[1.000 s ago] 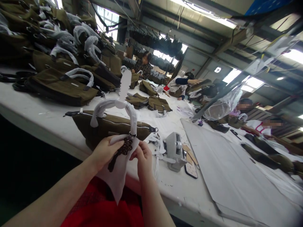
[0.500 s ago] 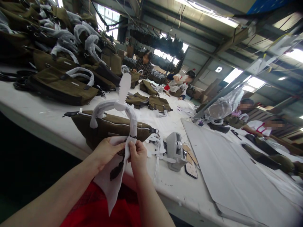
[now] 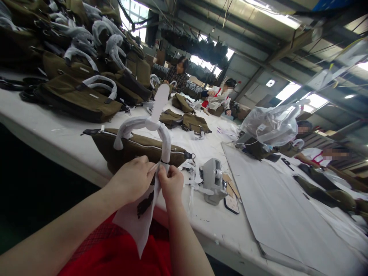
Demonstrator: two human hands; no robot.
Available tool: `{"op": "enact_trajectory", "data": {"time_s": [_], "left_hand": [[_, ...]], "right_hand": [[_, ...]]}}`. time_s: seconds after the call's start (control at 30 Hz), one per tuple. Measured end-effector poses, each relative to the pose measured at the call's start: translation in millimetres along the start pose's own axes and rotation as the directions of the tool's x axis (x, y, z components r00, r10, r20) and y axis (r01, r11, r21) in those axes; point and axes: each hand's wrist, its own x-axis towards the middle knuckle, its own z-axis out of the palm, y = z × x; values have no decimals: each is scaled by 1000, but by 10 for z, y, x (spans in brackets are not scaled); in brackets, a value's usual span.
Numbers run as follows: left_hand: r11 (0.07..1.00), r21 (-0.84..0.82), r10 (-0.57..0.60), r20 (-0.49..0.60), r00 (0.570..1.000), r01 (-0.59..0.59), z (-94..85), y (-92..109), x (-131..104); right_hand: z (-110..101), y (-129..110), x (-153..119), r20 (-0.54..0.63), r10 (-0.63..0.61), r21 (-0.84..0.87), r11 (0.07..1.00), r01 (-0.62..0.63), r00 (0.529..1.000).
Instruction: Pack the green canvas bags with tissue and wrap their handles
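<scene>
An olive-brown bag [image 3: 135,147] with a silver zipper stands at the table edge in front of me. Its handle [image 3: 165,143] is wrapped in white, and a white strip with a jagged edge [image 3: 161,101] sticks up from its top. At the handle's right base, my left hand [image 3: 136,178] pinches the upper edge of a white sheet [image 3: 138,226]. My right hand [image 3: 172,184] is closed on the same sheet, thumb against the handle base. The sheet hangs toward my lap and has a dark patch on it. What lies beneath the fingertips is hidden.
Just right of my hands is a grey tape dispenser [image 3: 212,180], beside a phone [image 3: 231,203]. A large grey-white board [image 3: 276,203] covers the table's right side. Bags [image 3: 77,96] are piled on the left. Co-workers sit beyond the table.
My left hand has rolled over and come nearer the handle base, its knuckles now higher. The right hand still grips the sheet. A clear plastic bag at the right has shifted and bulged.
</scene>
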Motion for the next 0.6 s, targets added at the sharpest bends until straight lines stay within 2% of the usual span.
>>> {"op": "enact_trajectory", "data": {"time_s": [0.03, 0.1, 0.17, 0.23, 0.33, 0.47, 0.6], "left_hand": [[999, 35, 19, 6, 1000, -19, -14, -4, 7], [1000, -11, 12, 22, 1000, -12, -25, -31, 34], [982, -180, -50, -1, 999, 49, -17, -69, 71], [922, -365, -156, -42, 987, 130, 6, -94, 106], [857, -481, -252, -78, 965, 185, 58, -77, 136], [900, -426, -159, -133, 978, 88, 116, 9, 148], [891, -453, -72, -87, 994, 25, 120, 37, 143]], "right_hand": [[2, -1, -2, -5, 0, -7, 1000, 0, 1000], [7, -10, -10, -22, -12, -31, 999, 11, 1000], [16, -27, -22, -42, -29, -63, 998, 26, 999], [27, -44, -30, -55, -34, -95, 995, 28, 998], [40, -62, -33, -53, -24, -125, 992, 18, 998], [47, -63, -29, -24, -7, -78, 997, 5, 1000], [59, -60, -35, 38, 57, 36, 998, -59, 998]]}}
